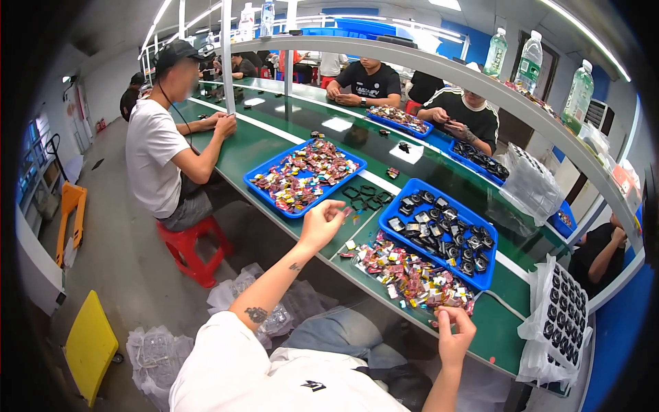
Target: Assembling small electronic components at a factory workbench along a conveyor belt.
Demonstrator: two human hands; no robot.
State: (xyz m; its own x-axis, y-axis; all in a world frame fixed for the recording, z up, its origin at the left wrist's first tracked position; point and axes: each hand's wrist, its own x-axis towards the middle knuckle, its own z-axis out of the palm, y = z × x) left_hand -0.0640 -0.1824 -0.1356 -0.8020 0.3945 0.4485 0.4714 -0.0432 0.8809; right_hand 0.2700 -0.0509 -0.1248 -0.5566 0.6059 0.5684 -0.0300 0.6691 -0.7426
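Note:
My left hand (321, 225) is raised over the bench's near edge, between the tray of small parts and the loose pile. Its fingers are pinched together; whatever lies between them is too small to make out. Lower right, my right hand (456, 335) closes thumb and fingertips at the pile's near end, and its contents cannot be made out either. The loose pile (405, 271) has small pink, white and yellow pieces. Behind it sits a blue tray (491, 264) of black ring-shaped parts with metal faces. Several black frames (366, 198) lie flat beyond my left hand.
Another blue tray (362, 163), heaped with colourful parts, is at the left. A white tray of round black parts (561, 312) stands at the right end. A white upright post (228, 55) and an overhead shelf (412, 58) with bottles cross the bench. Co-workers sit left and opposite.

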